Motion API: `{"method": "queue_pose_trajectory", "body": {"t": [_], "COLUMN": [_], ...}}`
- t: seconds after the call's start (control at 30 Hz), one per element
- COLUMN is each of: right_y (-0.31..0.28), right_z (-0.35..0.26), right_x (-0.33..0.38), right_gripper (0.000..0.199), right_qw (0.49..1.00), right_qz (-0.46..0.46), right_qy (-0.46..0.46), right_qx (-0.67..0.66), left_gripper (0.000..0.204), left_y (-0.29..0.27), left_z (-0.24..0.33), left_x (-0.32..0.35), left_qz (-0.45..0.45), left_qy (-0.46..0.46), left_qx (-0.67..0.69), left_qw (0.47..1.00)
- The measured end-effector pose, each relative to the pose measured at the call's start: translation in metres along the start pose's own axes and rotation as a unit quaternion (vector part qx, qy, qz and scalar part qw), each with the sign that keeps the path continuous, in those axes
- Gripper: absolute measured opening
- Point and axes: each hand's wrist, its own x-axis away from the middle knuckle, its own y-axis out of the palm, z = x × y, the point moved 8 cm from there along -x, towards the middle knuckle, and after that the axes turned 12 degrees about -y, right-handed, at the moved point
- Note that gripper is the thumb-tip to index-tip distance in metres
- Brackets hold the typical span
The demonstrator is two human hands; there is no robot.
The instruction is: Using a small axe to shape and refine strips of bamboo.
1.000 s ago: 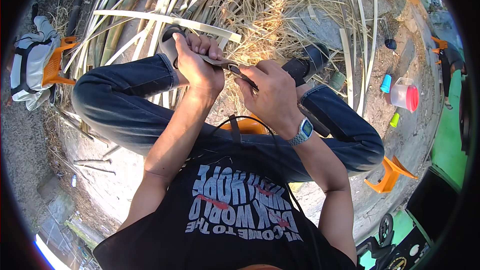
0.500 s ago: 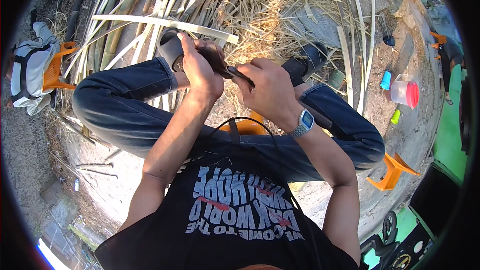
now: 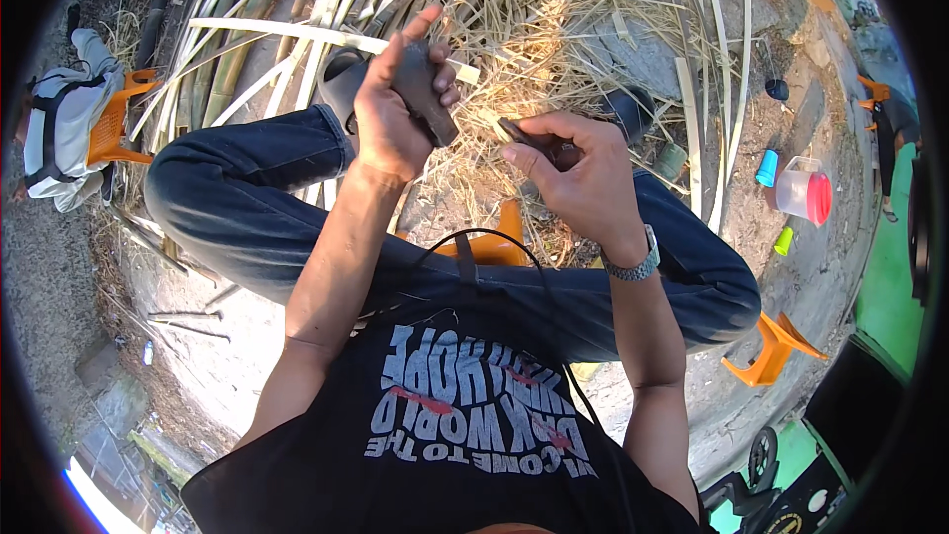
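Observation:
In the middle of the view, above my lap, my left hand [image 3: 388, 124] is closed around a dark brown, flat piece [image 3: 423, 89] shaped like a slab with a squared lower end. Its fingers curl over the far side, and the forefinger points up. To its right, my right hand [image 3: 583, 163] grips a short dark object with a pale edge [image 3: 510, 130] at its tip, mostly hidden by the fingers. The two held things are apart. A long pale bamboo strip [image 3: 287, 30] lies just beyond my left hand, running behind it.
Bamboo poles and split strips [image 3: 232, 59] lie at the far left, with shavings [image 3: 534, 49] before me. On the right are a blue cup [image 3: 767, 168], a clear tub with a red lid [image 3: 803, 188], a green cup [image 3: 784, 241] and an orange stool [image 3: 774, 348]. Another person [image 3: 64, 138] sits at left.
My hands have come apart; the two held things were touching before. The left hand has turned and moved up and left, showing the flat piece's face. The right hand has shifted right.

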Motion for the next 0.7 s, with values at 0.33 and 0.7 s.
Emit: {"method": "queue_pose_trajectory", "body": {"t": [0.33, 0.7], "right_y": [0.016, 0.027], "right_z": [-0.037, -0.031], "right_x": [0.003, 0.005], "right_gripper": [0.027, 0.027], "right_qw": [0.974, 0.985], "right_qz": [-0.036, -0.062], "right_qy": [-0.172, -0.117], "right_qx": [0.143, 0.107], "left_gripper": [0.049, 0.017], "left_y": [-0.006, 0.005], "left_z": [-0.017, 0.009], "left_x": [0.002, 0.019], "left_qz": [0.082, 0.15], "left_qy": [0.023, 0.247], "left_qx": [-0.145, -0.36], "left_qw": [0.986, 0.887]}}
